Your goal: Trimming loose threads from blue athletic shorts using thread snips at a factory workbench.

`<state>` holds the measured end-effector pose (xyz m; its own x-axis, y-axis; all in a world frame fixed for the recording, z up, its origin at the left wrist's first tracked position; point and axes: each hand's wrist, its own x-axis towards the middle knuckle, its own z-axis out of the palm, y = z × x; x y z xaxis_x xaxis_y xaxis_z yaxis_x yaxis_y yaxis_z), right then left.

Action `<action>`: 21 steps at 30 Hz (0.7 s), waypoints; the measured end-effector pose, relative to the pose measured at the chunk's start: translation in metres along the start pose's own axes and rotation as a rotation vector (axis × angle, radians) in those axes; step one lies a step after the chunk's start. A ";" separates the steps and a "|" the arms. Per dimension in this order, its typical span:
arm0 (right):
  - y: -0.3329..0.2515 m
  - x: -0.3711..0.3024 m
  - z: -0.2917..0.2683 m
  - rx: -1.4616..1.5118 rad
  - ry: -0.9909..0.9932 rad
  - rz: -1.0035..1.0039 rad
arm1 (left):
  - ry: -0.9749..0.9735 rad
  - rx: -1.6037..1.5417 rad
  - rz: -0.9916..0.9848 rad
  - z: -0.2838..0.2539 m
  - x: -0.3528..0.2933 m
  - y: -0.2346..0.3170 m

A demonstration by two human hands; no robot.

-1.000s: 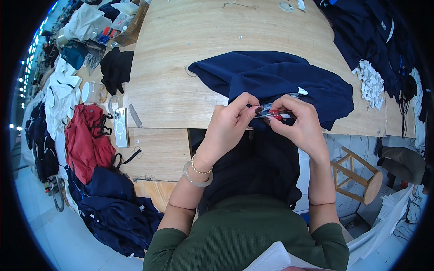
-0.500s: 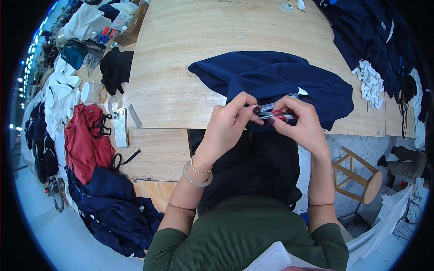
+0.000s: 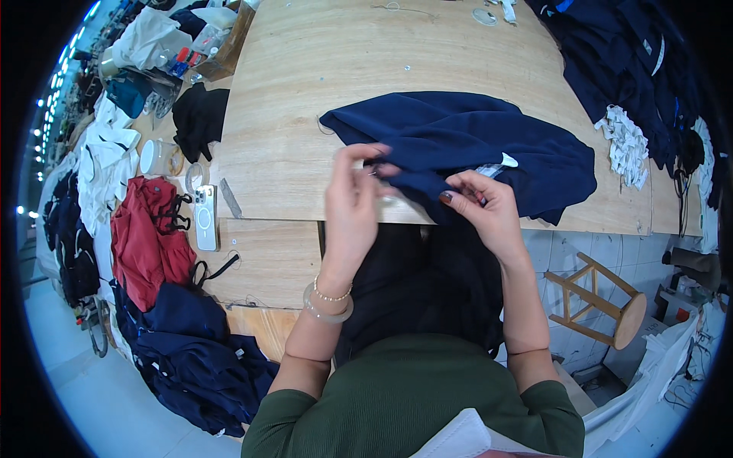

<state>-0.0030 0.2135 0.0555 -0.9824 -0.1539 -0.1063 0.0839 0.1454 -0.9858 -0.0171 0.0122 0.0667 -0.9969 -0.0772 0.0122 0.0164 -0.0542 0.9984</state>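
A navy garment (image 3: pixel 466 126) lies bunched across the front of the table, with a small white tag (image 3: pixel 508 160) on it. My right hand (image 3: pixel 489 210) is closed at its near edge, thumb and fingers pinching the cloth. Something small and dark shows inside that hand, too hidden to name. My left hand (image 3: pixel 355 191) is at the garment's left near corner, fingers bent and smeared by motion. Whether it grips the cloth cannot be made out. A beaded bracelet and a pale bangle (image 3: pixel 328 309) circle my left wrist.
Left of the garment lie a phone (image 3: pixel 205 217), a tape roll (image 3: pixel 196 178), red clothing (image 3: pixel 149 237) and a black cloth (image 3: pixel 200 118). A white frilly bundle (image 3: pixel 624 145) and navy clothes (image 3: pixel 626 69) lie at right. A wooden stool (image 3: pixel 599 301) stands below.
My left hand has moved left, away from my right hand, to the garment's corner. My right hand has shifted slightly left and nearer. The red-handled tool between my hands no longer shows clearly.
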 end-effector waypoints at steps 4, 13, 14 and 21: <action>0.009 0.003 -0.003 0.129 0.039 0.042 | 0.099 0.049 -0.183 -0.025 -0.019 -0.003; 0.001 -0.006 0.002 0.061 0.000 -0.027 | -0.091 -0.564 -0.548 0.019 -0.022 -0.012; -0.003 -0.007 0.001 0.036 0.018 -0.056 | -0.048 -0.575 -0.535 0.022 -0.020 -0.007; -0.022 0.005 0.012 -0.190 0.139 -0.357 | -0.027 -0.632 -0.490 0.026 -0.014 0.003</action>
<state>-0.0075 0.1982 0.0755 -0.9585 -0.0960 0.2684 -0.2849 0.2863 -0.9148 -0.0049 0.0391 0.0710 -0.9035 0.1253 -0.4099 -0.3916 -0.6300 0.6706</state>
